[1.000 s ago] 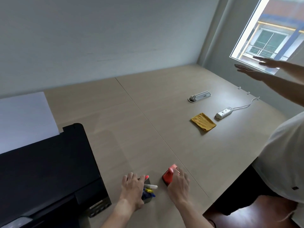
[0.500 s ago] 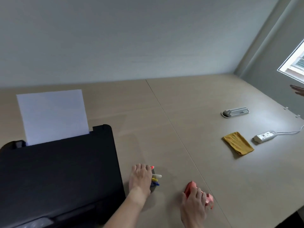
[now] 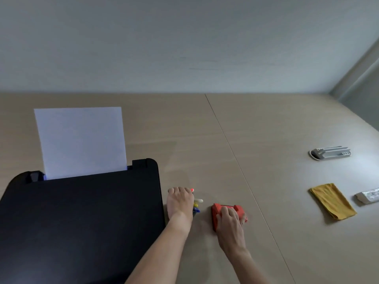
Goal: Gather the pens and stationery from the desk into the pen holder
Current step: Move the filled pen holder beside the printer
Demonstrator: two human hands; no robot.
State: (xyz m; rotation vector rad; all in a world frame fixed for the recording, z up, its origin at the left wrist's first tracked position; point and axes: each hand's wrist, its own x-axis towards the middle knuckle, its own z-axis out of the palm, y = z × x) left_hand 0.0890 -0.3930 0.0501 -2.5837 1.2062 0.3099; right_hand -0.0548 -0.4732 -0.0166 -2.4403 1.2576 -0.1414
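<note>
Most seems gathered: the left hand point(image 3: 180, 201) wraps its fingers around the pen holder point(image 3: 194, 210) beside the black printer point(image 3: 82, 212), coloured pens point(image 3: 196, 203) poking out (holder mostly hidden). The right hand point(image 3: 229, 217) grips a red stapler-like item point(image 3: 217, 210) on the surface point(image 3: 266, 160), not yet stowed

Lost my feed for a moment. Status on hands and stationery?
Left hand wrapped round pen holder, pens poking out beside it. Right hand closed on red stapler, flat on desk. Printer close on left.
</note>
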